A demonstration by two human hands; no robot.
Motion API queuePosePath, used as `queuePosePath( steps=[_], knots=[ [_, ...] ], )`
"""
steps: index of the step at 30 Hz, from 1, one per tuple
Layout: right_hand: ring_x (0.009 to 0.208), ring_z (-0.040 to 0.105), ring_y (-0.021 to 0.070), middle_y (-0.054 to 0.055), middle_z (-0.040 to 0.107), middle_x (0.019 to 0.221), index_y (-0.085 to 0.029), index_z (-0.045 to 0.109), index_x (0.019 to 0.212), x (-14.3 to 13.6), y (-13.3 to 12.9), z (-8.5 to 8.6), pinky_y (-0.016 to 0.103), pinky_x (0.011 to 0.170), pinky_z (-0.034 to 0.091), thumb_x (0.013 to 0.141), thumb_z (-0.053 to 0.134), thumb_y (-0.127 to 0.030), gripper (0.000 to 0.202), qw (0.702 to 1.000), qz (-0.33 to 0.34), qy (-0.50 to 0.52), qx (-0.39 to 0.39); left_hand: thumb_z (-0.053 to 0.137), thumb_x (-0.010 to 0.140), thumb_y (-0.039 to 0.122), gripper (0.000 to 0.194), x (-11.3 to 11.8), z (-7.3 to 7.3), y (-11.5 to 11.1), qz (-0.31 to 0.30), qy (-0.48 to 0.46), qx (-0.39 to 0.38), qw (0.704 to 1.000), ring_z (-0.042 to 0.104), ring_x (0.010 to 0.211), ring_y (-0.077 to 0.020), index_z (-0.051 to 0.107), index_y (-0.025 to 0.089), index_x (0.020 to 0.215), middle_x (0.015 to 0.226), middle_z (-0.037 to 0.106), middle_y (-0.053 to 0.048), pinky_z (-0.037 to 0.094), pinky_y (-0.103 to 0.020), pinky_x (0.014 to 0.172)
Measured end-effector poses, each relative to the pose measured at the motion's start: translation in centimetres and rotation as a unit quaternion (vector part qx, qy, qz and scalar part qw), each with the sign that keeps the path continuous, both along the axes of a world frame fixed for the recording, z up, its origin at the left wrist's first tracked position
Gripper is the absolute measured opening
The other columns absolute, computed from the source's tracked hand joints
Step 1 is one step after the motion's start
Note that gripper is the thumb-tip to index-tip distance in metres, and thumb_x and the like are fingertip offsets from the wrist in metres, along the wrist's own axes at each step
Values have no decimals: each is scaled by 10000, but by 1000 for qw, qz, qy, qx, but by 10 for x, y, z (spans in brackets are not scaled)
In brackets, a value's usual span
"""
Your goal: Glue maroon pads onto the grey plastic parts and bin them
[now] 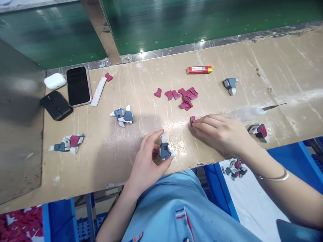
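Between the thumb and fingers of my left hand (151,154) is a grey-blue and white part (165,151), near the table's front edge. My right hand (217,131) lies low over the table, its fingertips closed on a small dark red piece (192,120). Beyond it lies a loose group of dark red pieces (186,97). Other grey-blue and white parts rest at the left (123,115) and at the far right (230,85). Two parts with red pieces on them lie at the far left (68,144) and beside my right wrist (259,131).
A phone (79,86), a white case (55,81), a black case (57,105) and a white strip (98,91) are at the back left. A red box (199,70) and a thin-tipped tool (259,110) lie on the table (141,80). Blue bins (63,220) stand below.
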State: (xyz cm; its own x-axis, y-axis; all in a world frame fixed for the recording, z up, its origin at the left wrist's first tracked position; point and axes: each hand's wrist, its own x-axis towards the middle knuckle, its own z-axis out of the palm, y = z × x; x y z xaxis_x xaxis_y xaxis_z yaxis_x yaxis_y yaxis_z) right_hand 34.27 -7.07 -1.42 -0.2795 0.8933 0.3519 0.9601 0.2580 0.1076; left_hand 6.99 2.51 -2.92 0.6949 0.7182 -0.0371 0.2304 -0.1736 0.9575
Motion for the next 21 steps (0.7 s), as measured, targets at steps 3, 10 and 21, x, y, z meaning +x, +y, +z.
queuePosePath(
  steps=[3,10,21],
  knots=[
    [999,803,260,140,833,1168,-143,767,1079,-8,1,-2,377,834,652,1050,666,-223,132,996,-42,81,-8,807,861,160,703,-2,-3,-2,7,2,-3,1000,715,870,-135,562,376,1484,1464,629,-67,632,-339,876],
    [1009,838,303,145,856,1109,-133,800,1111,-3,-3,-6,429,824,729,1067,602,-167,206,994,-34,100,-38,808,860,166,686,0,-2,2,9,-2,-33,999,715,859,-129,563,337,1478,1474,621,-93,649,-340,863],
    [1199,807,256,118,844,1229,-137,723,1354,-72,-18,-3,363,954,738,1031,603,-29,361,970,34,225,83,753,845,141,678,12,12,4,18,53,-27,998,698,805,-120,545,288,1474,1437,630,-78,676,-354,863]
  ],
)
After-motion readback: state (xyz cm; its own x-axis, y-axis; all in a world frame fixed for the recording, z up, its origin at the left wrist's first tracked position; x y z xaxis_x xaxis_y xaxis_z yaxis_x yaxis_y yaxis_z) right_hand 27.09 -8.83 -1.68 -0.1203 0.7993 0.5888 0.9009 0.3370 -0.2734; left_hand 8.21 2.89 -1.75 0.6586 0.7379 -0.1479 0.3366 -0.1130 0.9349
